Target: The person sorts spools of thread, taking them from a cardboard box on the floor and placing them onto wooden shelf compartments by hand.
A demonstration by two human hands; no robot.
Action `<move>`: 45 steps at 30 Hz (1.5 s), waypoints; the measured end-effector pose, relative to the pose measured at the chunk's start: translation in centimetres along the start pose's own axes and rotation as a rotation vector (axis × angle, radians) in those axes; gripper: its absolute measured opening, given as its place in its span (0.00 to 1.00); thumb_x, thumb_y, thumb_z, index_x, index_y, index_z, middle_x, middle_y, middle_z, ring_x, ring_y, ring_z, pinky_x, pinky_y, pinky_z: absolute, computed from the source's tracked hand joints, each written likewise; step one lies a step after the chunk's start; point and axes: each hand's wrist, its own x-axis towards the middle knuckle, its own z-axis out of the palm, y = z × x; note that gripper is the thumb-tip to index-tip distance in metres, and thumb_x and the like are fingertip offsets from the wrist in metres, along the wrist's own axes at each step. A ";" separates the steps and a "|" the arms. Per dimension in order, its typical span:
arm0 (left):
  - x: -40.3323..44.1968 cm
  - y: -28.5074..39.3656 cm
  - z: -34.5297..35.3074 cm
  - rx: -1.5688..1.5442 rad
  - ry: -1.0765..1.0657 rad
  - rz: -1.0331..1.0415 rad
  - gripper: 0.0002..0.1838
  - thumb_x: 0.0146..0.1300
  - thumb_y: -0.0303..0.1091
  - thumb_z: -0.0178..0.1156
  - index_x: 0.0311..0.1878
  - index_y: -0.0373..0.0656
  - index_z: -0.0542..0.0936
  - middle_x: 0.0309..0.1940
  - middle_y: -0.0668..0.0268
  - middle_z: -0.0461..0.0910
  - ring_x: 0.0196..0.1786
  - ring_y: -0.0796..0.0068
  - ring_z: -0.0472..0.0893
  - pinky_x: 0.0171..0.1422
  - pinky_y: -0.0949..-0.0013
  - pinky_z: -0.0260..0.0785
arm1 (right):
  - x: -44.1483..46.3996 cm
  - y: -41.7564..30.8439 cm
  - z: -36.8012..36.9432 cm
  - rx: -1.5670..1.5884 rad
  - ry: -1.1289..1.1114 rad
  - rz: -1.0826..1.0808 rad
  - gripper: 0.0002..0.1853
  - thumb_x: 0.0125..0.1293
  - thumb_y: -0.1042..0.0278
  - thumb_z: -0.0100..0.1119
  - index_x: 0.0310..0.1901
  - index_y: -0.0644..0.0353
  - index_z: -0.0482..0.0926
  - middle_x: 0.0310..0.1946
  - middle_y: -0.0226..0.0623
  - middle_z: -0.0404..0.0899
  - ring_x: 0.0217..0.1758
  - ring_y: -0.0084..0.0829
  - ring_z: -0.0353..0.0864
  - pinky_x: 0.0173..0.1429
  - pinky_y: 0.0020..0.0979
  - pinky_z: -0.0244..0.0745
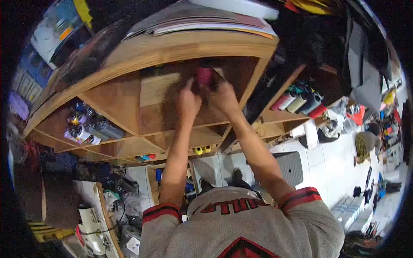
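Observation:
A magenta thread spool [204,76] stands upright inside the upper compartment of a wooden shelf. My right hand [224,98] closes on its lower right side with bent fingers. From the left, my left hand [189,102] is also closed at the spool, its thumb pointing up. Shadow and slight blur hide some fingertips and the spool's base. Behind my hands, a pale wooden panel [159,89] shows in the same compartment.
The wooden shelf [172,49] carries stacked sheets [206,26] on top. Thread spools [92,129] fill its left compartment; more thread spools [299,101] stand in a box at right. Below lie yellow spools [201,150], a grey mat [282,167] and a tiled floor [316,167]. A sewing machine [90,228] sits lower left.

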 end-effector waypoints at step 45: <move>-13.0 17.3 7.2 -0.646 -0.112 0.047 0.14 0.62 0.24 0.56 0.51 0.35 0.72 0.38 0.63 0.76 0.41 0.76 0.77 0.47 0.73 0.70 | -8.2 9.1 -20.0 -0.403 0.324 0.089 0.24 0.46 0.69 0.67 0.48 0.60 0.74 0.49 0.54 0.67 0.52 0.54 0.70 0.55 0.42 0.70</move>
